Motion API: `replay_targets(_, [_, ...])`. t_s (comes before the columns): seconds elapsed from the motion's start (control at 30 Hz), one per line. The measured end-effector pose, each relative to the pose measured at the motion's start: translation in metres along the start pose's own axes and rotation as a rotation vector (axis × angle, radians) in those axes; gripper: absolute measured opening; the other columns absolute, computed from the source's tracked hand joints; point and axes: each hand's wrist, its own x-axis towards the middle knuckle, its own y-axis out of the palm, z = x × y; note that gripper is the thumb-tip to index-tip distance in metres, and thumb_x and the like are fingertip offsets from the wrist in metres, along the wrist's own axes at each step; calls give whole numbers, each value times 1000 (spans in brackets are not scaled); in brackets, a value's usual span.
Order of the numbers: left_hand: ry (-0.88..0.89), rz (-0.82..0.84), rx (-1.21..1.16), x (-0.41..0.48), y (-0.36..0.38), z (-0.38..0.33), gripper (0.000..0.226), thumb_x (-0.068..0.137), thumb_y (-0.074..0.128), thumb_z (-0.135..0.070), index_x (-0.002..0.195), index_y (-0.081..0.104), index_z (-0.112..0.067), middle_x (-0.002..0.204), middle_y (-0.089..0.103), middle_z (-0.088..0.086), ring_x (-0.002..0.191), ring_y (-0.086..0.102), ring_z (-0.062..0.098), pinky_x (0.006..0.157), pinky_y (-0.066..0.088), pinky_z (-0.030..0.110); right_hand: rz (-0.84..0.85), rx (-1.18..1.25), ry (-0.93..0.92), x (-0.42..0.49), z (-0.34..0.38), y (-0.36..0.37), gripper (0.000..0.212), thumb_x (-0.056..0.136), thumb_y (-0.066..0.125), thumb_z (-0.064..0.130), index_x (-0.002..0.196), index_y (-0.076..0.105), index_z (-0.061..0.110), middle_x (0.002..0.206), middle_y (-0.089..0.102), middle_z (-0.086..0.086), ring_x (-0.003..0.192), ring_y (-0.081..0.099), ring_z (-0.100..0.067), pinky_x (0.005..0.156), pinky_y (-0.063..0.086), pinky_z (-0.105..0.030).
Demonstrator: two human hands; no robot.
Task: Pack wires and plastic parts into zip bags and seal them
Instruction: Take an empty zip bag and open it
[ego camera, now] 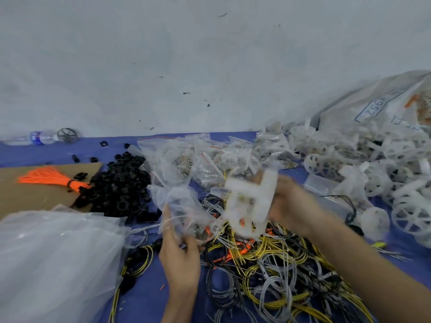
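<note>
My left hand [180,251] grips a clear zip bag [184,206] by its lower part; small dark and orange bits show inside. My right hand [292,201] holds a white plastic frame part [250,203], blurred by motion, just right of the bag's mouth. Under both hands lies a tangle of yellow, grey and black wires [268,271] on the blue cloth [149,292].
Filled zip bags [210,159] lie behind. White plastic wheels [377,173] pile up at the right under a printed sack [382,106]. Black plastic parts [119,187], orange ties [49,176] on cardboard and a stack of clear bags [53,257] lie left. A bottle [37,137] sits by the wall.
</note>
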Motion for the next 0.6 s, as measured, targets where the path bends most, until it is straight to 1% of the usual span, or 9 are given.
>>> replay_targets(0.1, [14, 12, -3, 1, 0, 5, 88, 92, 57, -6, 125, 14, -76, 59, 52, -6, 43, 42, 4, 41, 32, 10, -7, -40, 129, 0, -47, 22, 31, 81, 37, -19, 73, 58, 2, 72, 65, -10, 72, 64, -22, 63, 54, -30])
replay_targets(0.2, [20, 37, -98, 3, -1, 4, 83, 92, 57, -6, 121, 25, -77, 67, 55, -7, 57, 44, 7, 52, 42, 18, -23, -79, 161, 8, -71, 24, 35, 79, 34, -23, 72, 62, -2, 74, 68, -12, 72, 66, -22, 64, 54, -28])
replay_targets(0.27, [-3, 74, -187, 1, -2, -2, 59, 87, 59, -27, 120, 37, -71, 66, 53, -16, 62, 48, 9, 59, 49, 33, -26, -99, 201, 14, -75, 24, 32, 79, 33, -22, 78, 60, -4, 74, 63, -14, 74, 62, -25, 66, 50, -30])
replay_targets(0.3, [-9, 92, -205, 0, -3, -4, 53, 82, 57, -40, 120, 38, -72, 65, 55, -15, 60, 48, 9, 58, 48, 35, -34, -118, 215, 17, -77, 24, 32, 79, 33, -21, 81, 60, -4, 77, 62, -15, 77, 60, -27, 68, 49, -31])
replay_targets(0.33, [-1, 109, -203, 0, -3, -4, 54, 79, 54, -43, 120, 37, -73, 71, 60, -14, 60, 50, 8, 59, 49, 34, -41, -127, 221, 21, -78, 24, 32, 80, 34, -21, 81, 62, -5, 78, 63, -16, 79, 60, -27, 70, 49, -32])
replay_targets(0.4, [61, 119, -128, 2, -3, 2, 73, 82, 60, -22, 126, 31, -71, 86, 66, -5, 67, 57, 12, 64, 52, 30, -33, -74, 213, 26, -80, 27, 42, 81, 35, -20, 74, 70, 2, 77, 69, -12, 76, 64, -24, 69, 51, -30])
replay_targets(0.47, [105, 103, -30, 6, -5, 12, 91, 83, 61, 3, 131, 29, -67, 71, 58, -5, 57, 47, 8, 55, 44, 19, -40, 23, 207, 30, -81, 28, 50, 81, 31, -19, 65, 71, 6, 70, 69, -10, 69, 66, -21, 63, 53, -28])
replay_targets(0.53, [107, 91, 27, 9, -9, 14, 93, 84, 57, 10, 132, 30, -65, 64, 52, -6, 52, 38, 7, 48, 35, 15, -54, 120, 215, 36, -84, 27, 43, 83, 30, -17, 65, 63, 3, 65, 64, -10, 63, 64, -22, 58, 53, -28])
replay_targets(0.6, [100, 47, 52, 10, -9, 13, 89, 85, 52, 12, 130, 31, -63, 80, 62, 13, 51, 37, 7, 48, 32, 14, -70, 182, 242, 40, -86, 27, 34, 85, 29, -14, 71, 55, 2, 65, 60, -12, 60, 63, -23, 56, 54, -29])
